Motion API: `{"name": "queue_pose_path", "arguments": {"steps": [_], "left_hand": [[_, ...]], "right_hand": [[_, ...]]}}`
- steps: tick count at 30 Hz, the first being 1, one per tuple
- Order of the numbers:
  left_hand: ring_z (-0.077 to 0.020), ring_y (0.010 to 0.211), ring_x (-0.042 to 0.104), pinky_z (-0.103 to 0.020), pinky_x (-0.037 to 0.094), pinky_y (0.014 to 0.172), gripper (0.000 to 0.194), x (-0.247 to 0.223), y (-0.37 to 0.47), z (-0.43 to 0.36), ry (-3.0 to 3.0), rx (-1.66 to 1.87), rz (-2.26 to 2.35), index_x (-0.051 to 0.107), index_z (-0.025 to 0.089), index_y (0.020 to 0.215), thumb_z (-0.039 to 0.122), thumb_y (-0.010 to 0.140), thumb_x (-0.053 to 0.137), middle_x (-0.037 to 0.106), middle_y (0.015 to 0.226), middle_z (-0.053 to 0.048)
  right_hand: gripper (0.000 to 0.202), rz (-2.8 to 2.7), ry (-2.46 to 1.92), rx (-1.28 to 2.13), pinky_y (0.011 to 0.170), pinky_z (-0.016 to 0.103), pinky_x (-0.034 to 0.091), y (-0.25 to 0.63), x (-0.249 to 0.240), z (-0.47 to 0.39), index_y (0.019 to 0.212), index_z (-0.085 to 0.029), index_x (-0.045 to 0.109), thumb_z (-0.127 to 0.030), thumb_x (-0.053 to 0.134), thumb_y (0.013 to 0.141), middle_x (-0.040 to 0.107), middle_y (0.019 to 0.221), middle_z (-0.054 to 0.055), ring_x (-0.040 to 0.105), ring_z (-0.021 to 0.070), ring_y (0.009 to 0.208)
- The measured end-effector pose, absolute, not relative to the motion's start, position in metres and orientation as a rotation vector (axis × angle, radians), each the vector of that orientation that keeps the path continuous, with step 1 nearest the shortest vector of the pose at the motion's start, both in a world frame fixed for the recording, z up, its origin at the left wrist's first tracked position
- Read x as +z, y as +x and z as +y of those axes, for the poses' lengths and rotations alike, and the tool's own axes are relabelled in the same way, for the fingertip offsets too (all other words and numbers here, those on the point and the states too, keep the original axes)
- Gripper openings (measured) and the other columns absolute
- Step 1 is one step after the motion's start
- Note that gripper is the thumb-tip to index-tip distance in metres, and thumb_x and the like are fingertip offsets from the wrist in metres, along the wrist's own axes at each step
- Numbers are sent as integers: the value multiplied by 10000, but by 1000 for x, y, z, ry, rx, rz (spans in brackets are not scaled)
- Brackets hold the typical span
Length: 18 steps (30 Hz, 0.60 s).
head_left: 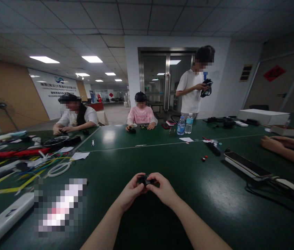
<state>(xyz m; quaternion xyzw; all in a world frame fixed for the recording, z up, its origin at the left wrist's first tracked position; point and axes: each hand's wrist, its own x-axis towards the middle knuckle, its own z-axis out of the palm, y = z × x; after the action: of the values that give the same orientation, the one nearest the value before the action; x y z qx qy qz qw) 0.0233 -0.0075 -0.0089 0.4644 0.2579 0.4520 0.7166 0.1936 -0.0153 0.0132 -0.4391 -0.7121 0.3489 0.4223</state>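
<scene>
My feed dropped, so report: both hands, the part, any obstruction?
Left hand, right hand: both gripping black part. Part partly hidden. No obstruction seen; bottles stand beyond.

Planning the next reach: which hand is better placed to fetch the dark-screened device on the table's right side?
Probably the right hand: it is nearer the dark-screened device, with the left hand farther off. Both hold the small black object, so the left would have to keep it.

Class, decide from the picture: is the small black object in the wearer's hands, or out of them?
In: the left hand and the right hand pinch the small black object from either side.
</scene>
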Motion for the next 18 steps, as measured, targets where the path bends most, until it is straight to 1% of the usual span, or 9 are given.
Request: {"name": "queue_pose_path", "arguments": {"steps": [3, 8, 11, 13, 18], "left_hand": [[-187, 896, 561, -360, 405, 838, 352, -8, 23, -8, 1035, 996, 573, 504, 231, 1070, 217, 738, 623, 567, 1034, -61], [-180, 870, 568, -351, 408, 823, 360, -10, 24, -7, 1028, 1001, 572, 512, 228, 1050, 245, 717, 647, 571, 1033, -57], [-181, 861, 582, -360, 400, 830, 367, -11, 24, -6, 1023, 1003, 575, 504, 229, 1061, 250, 722, 642, 584, 1013, -59], [-192, 861, 595, -369, 396, 833, 380, -12, 23, -6, 1016, 994, 589, 495, 233, 1072, 257, 723, 642, 593, 1003, -62], [-210, 870, 606, -377, 395, 825, 403, -11, 23, -6, 1032, 987, 618, 480, 227, 1093, 281, 726, 636, 607, 1007, -89]], "right_hand": [[144, -1776, -1094, 855, 845, 336, 423, 192, 12, -16, 846, -230, 590, -198, 600, 706, 546, 1013, 17, 534, 181, 955], [140, -1741, -1065, 814, 891, 332, 393, 190, 6, -13, 825, -218, 596, -185, 610, 690, 540, 1032, 25, 522, 176, 994], [138, -1698, -1066, 797, 915, 347, 369, 191, 5, -10, 825, -219, 598, -205, 612, 689, 550, 1048, 28, 510, 183, 1022], [137, -1656, -1079, 814, 903, 361, 369, 193, 6, -8, 834, -217, 597, -234, 604, 699, 568, 1047, 31, 512, 196, 1023], [194, -1544, -1110, 931, 872, 387, 376, 200, 7, -2, 890, -206, 582, -307, 575, 726, 631, 905, 24, 566, 200, 904]]}}
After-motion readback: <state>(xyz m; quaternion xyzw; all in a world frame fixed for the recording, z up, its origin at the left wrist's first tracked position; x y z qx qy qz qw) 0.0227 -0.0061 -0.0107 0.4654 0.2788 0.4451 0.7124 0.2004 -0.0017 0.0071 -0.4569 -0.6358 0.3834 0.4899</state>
